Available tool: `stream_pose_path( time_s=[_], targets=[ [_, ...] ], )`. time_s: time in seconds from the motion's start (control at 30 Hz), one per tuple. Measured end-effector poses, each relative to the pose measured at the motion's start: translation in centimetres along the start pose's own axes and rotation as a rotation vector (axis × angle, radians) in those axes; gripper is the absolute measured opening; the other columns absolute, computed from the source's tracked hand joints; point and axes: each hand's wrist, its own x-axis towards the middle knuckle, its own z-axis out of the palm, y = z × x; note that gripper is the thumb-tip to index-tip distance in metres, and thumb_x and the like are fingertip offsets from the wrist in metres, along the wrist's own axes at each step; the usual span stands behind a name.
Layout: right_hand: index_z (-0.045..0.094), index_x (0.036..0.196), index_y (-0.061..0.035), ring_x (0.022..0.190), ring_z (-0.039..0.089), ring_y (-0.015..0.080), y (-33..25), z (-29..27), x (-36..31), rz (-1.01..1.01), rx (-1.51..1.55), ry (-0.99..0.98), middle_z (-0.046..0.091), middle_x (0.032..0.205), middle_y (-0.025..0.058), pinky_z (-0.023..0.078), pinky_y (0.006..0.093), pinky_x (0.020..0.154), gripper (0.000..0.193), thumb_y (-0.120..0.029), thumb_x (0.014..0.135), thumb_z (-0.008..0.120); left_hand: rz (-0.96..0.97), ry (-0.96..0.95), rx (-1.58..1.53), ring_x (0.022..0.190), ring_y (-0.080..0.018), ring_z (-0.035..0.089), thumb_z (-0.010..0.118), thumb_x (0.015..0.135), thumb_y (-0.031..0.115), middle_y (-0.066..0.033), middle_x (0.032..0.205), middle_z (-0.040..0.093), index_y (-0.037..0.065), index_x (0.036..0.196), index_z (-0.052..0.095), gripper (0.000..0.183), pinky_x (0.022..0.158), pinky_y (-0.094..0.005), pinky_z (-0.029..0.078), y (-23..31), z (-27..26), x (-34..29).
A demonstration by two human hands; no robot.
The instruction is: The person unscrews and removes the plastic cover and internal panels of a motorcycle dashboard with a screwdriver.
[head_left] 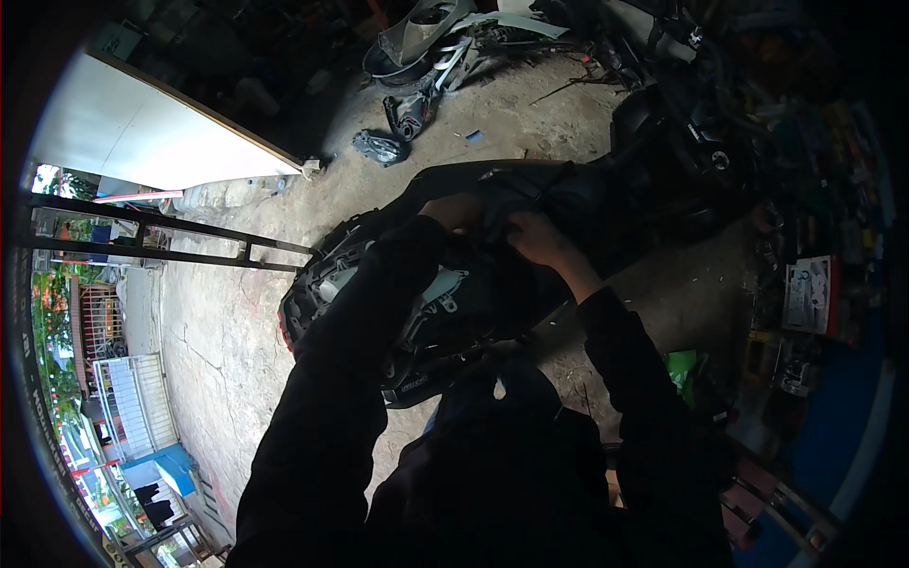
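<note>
Hands meet at the top of a black motorcycle body (492, 237) that stands on the concrete floor (227, 312) of a workshop. The left hand (453, 210) rests on a dark seat or cover piece (530, 194); its fingers are hidden, so I cannot tell if its grip is clenched or released. The right hand (538, 239) pinches the edge of the same dark piece, with the grip closed on it. This piece lies on the upper middle of the machine, between both hands. Under the arms, grey inner parts (436, 293) of the motorcycle are open to see, so I judge that some panels are already off. The dark piece is not yet lifted free or not yet pressed fully in place; which of these, I cannot tell. Loose plastic panels (426, 38) lie on the floor further away, well apart from the hands.
</note>
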Motion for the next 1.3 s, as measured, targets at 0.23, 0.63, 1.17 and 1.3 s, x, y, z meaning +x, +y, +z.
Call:
stream_pose_path(
  time_s=[0.23, 0.63, 1.17, 1.3],
  targets=[
    [0.064, 0.101, -0.0005, 0.098, 0.062, 0.0376, -0.6, 0.5, 1.2, -0.085, -0.079, -0.026, 0.065, 0.099, 0.0228, 0.049, 0.0419, 0.085, 0.027, -0.014, 0.078, 0.059, -0.01, 0.097, -0.16, 0.087, -0.0343, 0.067, 0.063, 0.073, 0.013, -0.0194, 0.092, 0.068, 0.004, 0.088, 0.067, 0.019, 0.069, -0.0405, 0.052, -3.7, 0.5, -2.1],
    [0.068, 0.099, -0.0024, 0.098, 0.063, 0.0343, -1.8, 0.1, 5.2, 0.005, -0.371, 0.083, 0.067, 0.101, 0.0193, 0.049, 0.0407, 0.087, 0.027, -0.015, 0.075, 0.064, -0.048, 0.523, -0.539, 0.089, -0.0233, 0.066, 0.06, 0.088, 0.016, -0.0107, 0.099, 0.068, 0.004, 0.103, 0.065, 0.02, 0.082, -0.0319, 0.051, -8.0, -2.9, -23.0],
    [0.05, 0.104, -0.0017, 0.086, 0.062, 0.0203, -29.2, 4.0, 9.0, -0.356, 0.852, -0.084, 0.058, 0.094, 0.0103, 0.053, 0.0351, 0.079, 0.022, -0.009, 0.084, 0.053, 0.04, 0.571, -0.849, 0.101, -0.0238, 0.062, 0.057, 0.087, 0.012, -0.013, 0.114, 0.065, 0.006, 0.119, 0.062, 0.034, 0.089, -0.0339, 0.048, -18.3, 11.3, -27.4],
    [0.043, 0.109, -0.0036, 0.1, 0.062, 0.0255, -29.9, 6.4, 7.8, -0.273, 0.839, -0.237, 0.058, 0.104, 0.0153, 0.054, 0.0377, 0.083, 0.026, -0.012, 0.088, 0.056, -0.088, 0.43, -0.921, 0.104, -0.0197, 0.061, 0.059, 0.087, 0.016, -0.0113, 0.114, 0.066, 0.009, 0.121, 0.062, 0.035, 0.091, -0.0329, 0.047, -17.6, 11.2, -28.6]
  ],
)
